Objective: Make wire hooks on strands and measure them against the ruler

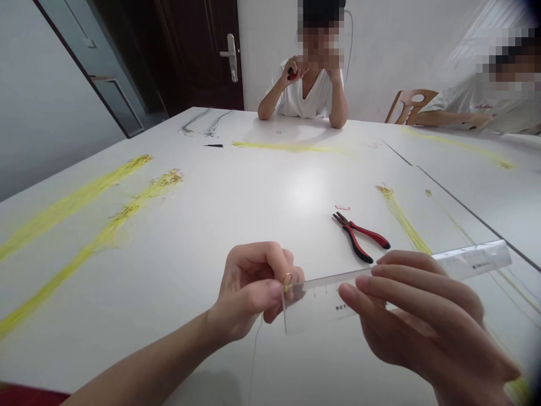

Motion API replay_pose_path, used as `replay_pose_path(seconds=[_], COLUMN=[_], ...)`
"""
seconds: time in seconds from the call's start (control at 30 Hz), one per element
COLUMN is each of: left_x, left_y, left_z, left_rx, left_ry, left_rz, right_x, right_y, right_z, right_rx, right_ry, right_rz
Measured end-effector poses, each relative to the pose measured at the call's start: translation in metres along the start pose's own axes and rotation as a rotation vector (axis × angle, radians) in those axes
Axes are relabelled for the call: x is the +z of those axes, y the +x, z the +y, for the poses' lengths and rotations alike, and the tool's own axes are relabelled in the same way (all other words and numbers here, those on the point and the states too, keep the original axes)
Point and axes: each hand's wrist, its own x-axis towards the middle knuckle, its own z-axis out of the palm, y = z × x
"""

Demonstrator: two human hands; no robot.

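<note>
My left hand (253,285) is closed in a pinch on a small gold fishing hook (288,278) with a yellow binding at its base. A thin line (255,344) hangs down below that hand. The hook is at the left end of a clear plastic ruler (459,262). My right hand (418,304) grips the ruler across its middle, thumb in front and fingers along the top edge, and tilts it slightly up to the right. Beyond my right hand, pliers (355,234) with red and black handles lie on the table.
Bundles of yellow line with gold hooks lie at left (122,217), far centre (270,146) and right (401,214) on the white table (253,197). A dark pointed tool (214,146) lies near the far side. Across sits a person (302,90); another person (477,107) sits at right.
</note>
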Motion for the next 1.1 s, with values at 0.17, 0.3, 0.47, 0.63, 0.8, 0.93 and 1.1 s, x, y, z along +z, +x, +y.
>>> replay_pose_path(seconds=[0.17,0.3,0.47,0.63,0.8,0.93,1.1], left_x=[0.0000,-0.0005,-0.0014,-0.0013,-0.0011,-0.0011,-0.0014], left_y=[0.0000,0.0007,0.0016,0.0008,0.0004,0.0005,0.0006], left_z=[0.0007,0.0001,-0.0011,-0.0017,-0.0014,-0.0004,-0.0007], left_rx=[0.003,0.002,0.003,0.021,0.013,0.005,0.013], left_ry=[-0.002,0.003,0.003,0.001,-0.006,0.000,-0.002], left_rz=[-0.002,-0.013,-0.024,-0.014,-0.012,-0.005,-0.012], right_x=[0.0015,0.0013,-0.0001,0.0003,0.0006,0.0006,0.0003], right_y=[0.0035,0.0047,0.0038,0.0043,0.0043,0.0049,0.0022], right_z=[-0.0021,-0.0030,-0.0027,-0.0026,-0.0007,0.0006,0.0000], right_rx=[-0.003,0.022,0.019,0.018,0.007,-0.011,-0.003], right_ry=[0.006,0.010,0.021,0.021,0.019,0.015,0.007], right_rz=[0.004,0.009,-0.006,-0.015,-0.010,-0.009,-0.020])
